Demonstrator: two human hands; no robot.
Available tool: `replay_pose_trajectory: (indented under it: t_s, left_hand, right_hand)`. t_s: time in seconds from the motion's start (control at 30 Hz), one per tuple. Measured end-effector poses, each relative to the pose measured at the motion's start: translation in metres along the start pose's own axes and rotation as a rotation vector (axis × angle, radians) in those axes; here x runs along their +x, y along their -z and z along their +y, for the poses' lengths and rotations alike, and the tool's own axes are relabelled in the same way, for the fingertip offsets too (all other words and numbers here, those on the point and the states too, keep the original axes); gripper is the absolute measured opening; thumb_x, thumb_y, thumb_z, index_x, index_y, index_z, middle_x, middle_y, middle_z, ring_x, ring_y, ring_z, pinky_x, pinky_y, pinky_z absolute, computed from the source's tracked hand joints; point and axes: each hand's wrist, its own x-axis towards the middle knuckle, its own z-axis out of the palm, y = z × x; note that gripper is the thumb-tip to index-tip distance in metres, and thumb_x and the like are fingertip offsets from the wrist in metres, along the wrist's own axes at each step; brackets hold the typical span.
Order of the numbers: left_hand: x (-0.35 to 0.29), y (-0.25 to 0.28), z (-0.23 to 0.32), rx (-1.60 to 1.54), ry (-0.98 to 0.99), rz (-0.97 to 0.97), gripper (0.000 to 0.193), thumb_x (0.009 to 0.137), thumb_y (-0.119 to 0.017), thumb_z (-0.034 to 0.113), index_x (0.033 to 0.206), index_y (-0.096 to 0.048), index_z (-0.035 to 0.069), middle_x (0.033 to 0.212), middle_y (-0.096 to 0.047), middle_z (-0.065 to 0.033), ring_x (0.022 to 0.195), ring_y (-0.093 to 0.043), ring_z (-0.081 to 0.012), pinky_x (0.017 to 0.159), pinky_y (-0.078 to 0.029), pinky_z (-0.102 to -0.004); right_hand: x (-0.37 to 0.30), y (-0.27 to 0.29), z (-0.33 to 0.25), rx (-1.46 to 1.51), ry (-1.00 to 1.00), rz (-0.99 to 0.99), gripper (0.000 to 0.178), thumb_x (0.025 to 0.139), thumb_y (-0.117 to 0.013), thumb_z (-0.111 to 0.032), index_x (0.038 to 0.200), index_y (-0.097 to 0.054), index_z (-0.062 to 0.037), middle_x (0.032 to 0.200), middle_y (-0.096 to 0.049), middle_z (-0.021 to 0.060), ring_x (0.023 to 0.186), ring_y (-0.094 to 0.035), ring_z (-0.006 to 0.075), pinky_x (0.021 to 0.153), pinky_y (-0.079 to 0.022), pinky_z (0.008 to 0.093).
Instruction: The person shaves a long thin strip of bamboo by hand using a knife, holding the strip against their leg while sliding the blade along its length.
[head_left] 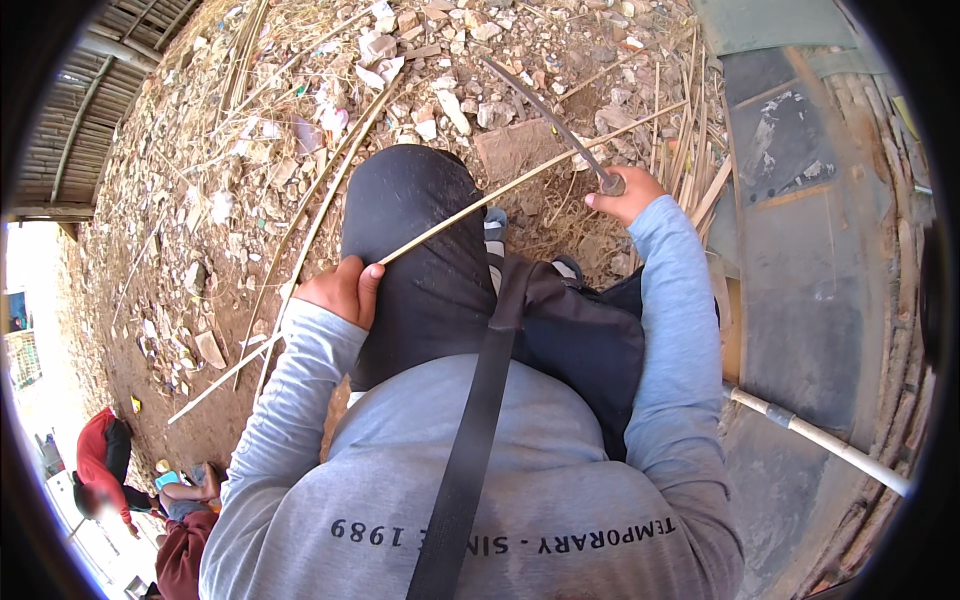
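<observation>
A long, thin bamboo strip (530,175) runs slantwise across my dark-trousered knee (410,195). My left hand (340,290) is closed round the strip beside that knee, thumb on top, and its lower end sticks out past my left sleeve. On the right, my right hand (627,198) grips the handle of a curved-bladed knife (545,108). The dark blade points up and to the left, crossing the strip's far part in this view. Whether blade and strip touch, I cannot tell. A black strap and bag (570,320) lie across my body.
Stones and litter (450,100) cover the ground. More bamboo strips (320,190) lie to the left, and a bundle of strips (690,140) at the right. Dark sheet panels (795,260) and a pale pole (820,440) stand close on my right. Two people (105,465) are at the lower left.
</observation>
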Motion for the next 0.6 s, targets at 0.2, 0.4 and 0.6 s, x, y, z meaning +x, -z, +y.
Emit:
replay_pose_trajectory:
  t_s: [0.2, 0.4, 0.6]
  left_hand:
    - [0.001, 0.001, 0.001, 0.001, 0.013, -0.02, 0.045, 0.097, -0.038, 0.044, 0.076, -0.051, 0.006, 0.065, -0.06, -0.0187, 0.062, -0.059, -0.0407, 0.057, -0.046, -0.0492]
    - [0.0, 0.003, 0.0, -0.01, 0.01, -0.025, 0.046, 0.097, -0.038, 0.045, 0.077, -0.052, 0.006, 0.066, -0.06, -0.0194, 0.064, -0.06, -0.041, 0.059, -0.047, -0.049]
    - [-0.002, 0.024, 0.012, 0.017, 0.028, -0.074, 0.047, 0.097, -0.039, 0.045, 0.079, -0.055, 0.004, 0.067, -0.061, -0.0205, 0.065, -0.06, -0.0414, 0.06, -0.047, -0.049]
  right_hand:
    - [0.001, -0.001, 0.001, 0.021, 0.019, 0.011, 0.04, 0.069, -0.078, -0.035, 0.088, -0.063, -0.0022, 0.075, -0.062, 0.0089, 0.072, -0.059, 0.0219, 0.071, -0.046, 0.035]
    - [0.002, 0.005, -0.006, -0.004, -0.056, -0.084, 0.05, 0.068, -0.076, -0.041, 0.099, -0.065, -0.004, 0.089, -0.066, 0.0168, 0.088, -0.064, 0.0307, 0.082, -0.048, 0.0376]
    - [0.003, -0.007, 0.004, -0.118, -0.03, 0.016, 0.053, 0.067, -0.078, -0.041, 0.102, -0.065, -0.0031, 0.097, -0.066, 0.017, 0.094, -0.063, 0.0288, 0.085, -0.047, 0.0363]
